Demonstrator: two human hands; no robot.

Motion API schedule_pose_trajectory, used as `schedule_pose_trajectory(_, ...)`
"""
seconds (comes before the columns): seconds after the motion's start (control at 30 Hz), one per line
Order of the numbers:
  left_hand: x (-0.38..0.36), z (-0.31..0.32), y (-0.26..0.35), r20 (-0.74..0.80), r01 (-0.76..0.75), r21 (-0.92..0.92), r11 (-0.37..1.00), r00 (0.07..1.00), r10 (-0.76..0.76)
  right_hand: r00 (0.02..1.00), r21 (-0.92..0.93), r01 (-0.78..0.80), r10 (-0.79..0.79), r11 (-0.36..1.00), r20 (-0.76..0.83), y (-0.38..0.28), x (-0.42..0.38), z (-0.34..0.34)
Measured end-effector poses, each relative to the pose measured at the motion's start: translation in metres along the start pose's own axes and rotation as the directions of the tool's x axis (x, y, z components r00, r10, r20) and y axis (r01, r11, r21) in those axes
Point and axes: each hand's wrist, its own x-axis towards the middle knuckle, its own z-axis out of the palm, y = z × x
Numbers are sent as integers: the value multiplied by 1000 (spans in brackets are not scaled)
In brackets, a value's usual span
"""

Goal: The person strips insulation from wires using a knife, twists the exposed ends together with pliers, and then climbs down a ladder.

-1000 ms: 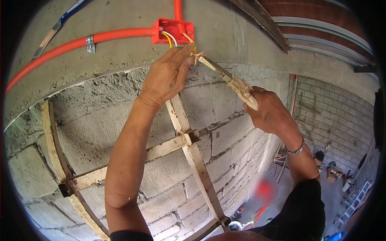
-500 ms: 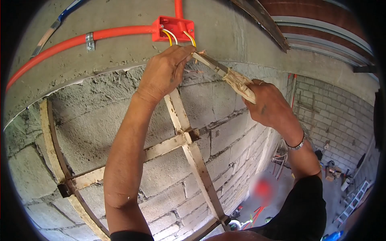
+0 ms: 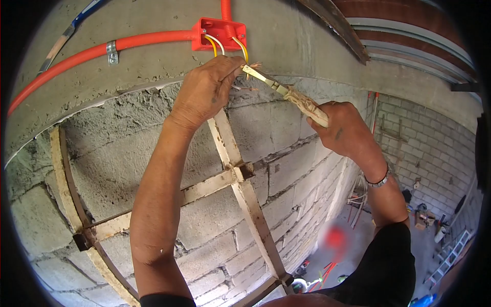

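Note:
Yellow and white wires (image 3: 245,51) come out of an open red junction box (image 3: 219,35) on the concrete beam. Just below the box, my left hand (image 3: 208,89) is closed in a pinch on the wires, with frayed copper strands (image 3: 254,66) showing past its fingertips. My right hand (image 3: 342,128) is wrapped round the taped handles of the pliers (image 3: 279,87). The jaws of the pliers lie at the copper strands, beside my left fingertips. Whether the jaws grip the strands is too small to tell.
Red conduit (image 3: 148,38) runs left from the box, held by a metal clamp (image 3: 112,52). A rusty metal frame (image 3: 239,174) stands before the block wall. Far below right are a ladder (image 3: 450,257), a blurred red shape (image 3: 335,237) and floor clutter.
The pliers have turned about their length and now show a different side of the jaws. My right hand has shifted slightly. My left hand still pinches the wires.

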Motion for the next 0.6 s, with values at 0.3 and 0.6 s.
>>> schedule_pose_trajectory(0.3, 1, -2, 1, 57, 18, 12, 1000, 998, -18, 999, -22, 1, -2, 1000, -32, 3, 2, 7)
schedule_pose_trajectory(0.6, 1, -3, -4, 30, -19, 10, 1000, 999, 19, 921, 135, -275, 221, 952, 321, -1, 9, -2)
